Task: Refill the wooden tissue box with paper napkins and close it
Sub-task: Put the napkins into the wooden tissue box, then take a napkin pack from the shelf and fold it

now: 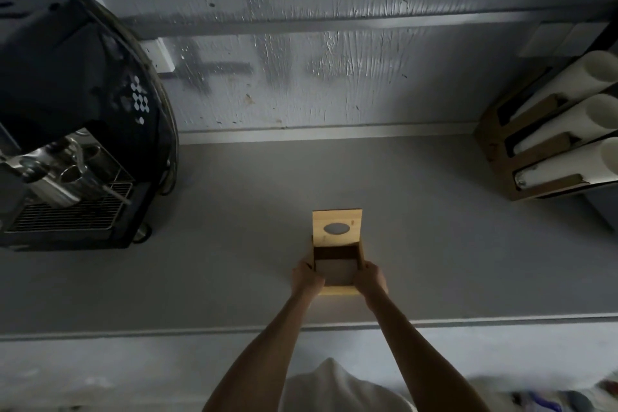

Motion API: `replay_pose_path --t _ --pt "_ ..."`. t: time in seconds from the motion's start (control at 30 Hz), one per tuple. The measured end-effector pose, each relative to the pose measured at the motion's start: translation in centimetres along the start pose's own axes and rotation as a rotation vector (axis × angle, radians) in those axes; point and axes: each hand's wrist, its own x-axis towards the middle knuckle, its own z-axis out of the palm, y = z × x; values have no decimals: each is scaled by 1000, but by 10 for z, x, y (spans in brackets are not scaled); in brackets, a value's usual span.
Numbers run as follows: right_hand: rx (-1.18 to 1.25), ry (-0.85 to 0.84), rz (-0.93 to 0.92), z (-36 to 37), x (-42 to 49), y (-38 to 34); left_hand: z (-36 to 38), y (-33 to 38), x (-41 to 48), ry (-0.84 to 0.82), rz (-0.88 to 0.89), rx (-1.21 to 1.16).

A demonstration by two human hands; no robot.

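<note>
Wooden tissue box (pixel 336 291) sits on the grey table (pixel 234 244), a little right of centre and towards the near edge. It is open. Its lid (pixel 347 221), with the oval slot (pixel 336 228), is at the far end. Cannot tell whether the lid stands up on a hinge or has slid out along the walls.

The inside shows a flat, pale grey patch. This could be the bare bottom or a low stack of napkins; too dim to say. No loose napkin supply that I can make out.

Left hand (pixel 306 279) grips the left wall and right hand (pixel 371 279) grips the right wall, both at the near end with fingers curled at the rim. Neither hand holds anything else.

Judged step: steadying and squaring the open box before filling.
- Keep the base flat on the table.
- Leave one hand on a wall as a brace and use the other to bring the napkins.
- Lower the stack in squared to the walls, with no corners riding up.
- Keep the fill below the rim, or the lid will jam.
- Set the top napkin under where the slot will land.
- Clear the fingers off the rim before the lid comes over.

Far left: a dark coffee machine (pixel 67 144), well apart from the box. Far right: a cup holder (pixel 535 184) with white cup stacks, against the wall (pixel 334 60).
</note>
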Motion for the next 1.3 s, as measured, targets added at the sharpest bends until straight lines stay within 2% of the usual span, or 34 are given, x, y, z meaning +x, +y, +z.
replay_pose_path --t 0.17,0.37,0.47,0.6,0.67,0.77,0.8,0.87,0.93,1.0,1.1,1.3 --pt "13 -21 -8 3 8 4 -1 2 1 -3 -27 15" --pt "82 -89 22 27 91 61 1 -1 6 -31 -82 -49" --pt "83 1 33 20 59 37 1 1 4 3 -57 -49" --pt "67 -77 17 14 63 42 -5 0 -4 -50 -20 -54" --pt "144 -178 -52 -6 23 24 -13 -4 -9 -203 -14 -225" --pt "378 -296 -165 -28 -20 20 -26 -9 -22 -367 10 -636" --pt "469 -307 -186 -31 -29 26 -29 -13 -25 -378 21 -759" --pt "663 -300 -103 -30 -40 37 -32 -23 -30 -411 2 -942" --pt "751 -221 -60 -30 -54 43 -36 -33 -32 -431 8 -976" --pt "721 -151 -126 -36 -69 44 -42 -40 -33 -384 41 -846" --pt "656 -106 -227 -48 -91 36 -62 -36 -32 -272 179 -529" --pt "412 -128 -610 -51 -120 -33 -141 -9 -23 -117 594 -43"
